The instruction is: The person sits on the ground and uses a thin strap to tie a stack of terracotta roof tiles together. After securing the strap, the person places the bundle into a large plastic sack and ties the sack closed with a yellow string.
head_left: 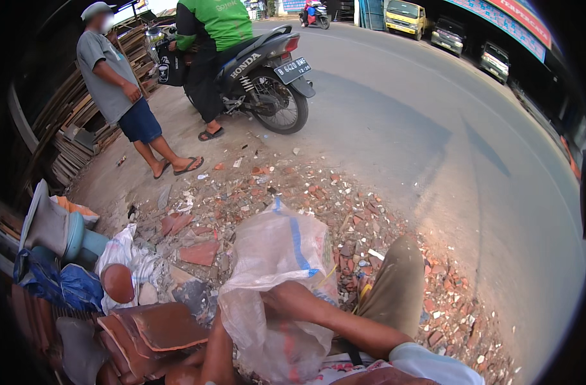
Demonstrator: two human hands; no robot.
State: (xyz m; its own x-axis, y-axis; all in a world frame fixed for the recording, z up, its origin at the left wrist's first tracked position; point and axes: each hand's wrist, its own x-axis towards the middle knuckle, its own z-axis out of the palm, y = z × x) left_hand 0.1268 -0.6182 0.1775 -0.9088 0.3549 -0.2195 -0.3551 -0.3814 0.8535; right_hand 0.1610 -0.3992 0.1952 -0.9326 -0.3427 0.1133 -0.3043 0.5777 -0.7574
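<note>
One translucent plastic sack [273, 247] - blue-striped, creased - lies on coarse, angular red rubble [350, 221]. Both forearms [344, 324] reach its mouth; the plastic hides left hand and right hand, so finger opening and grip cannot be determined. Reddish-brown slab tiles [171, 327] overlap leftward.

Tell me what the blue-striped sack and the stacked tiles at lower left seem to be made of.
Sack: probably woven plastic with a slight sheen; it looks thin, translucent and crinkled. Tiles: likely fired clay, mostly dull; they're reddish-brown, rigid-looking and gently curved.
</note>
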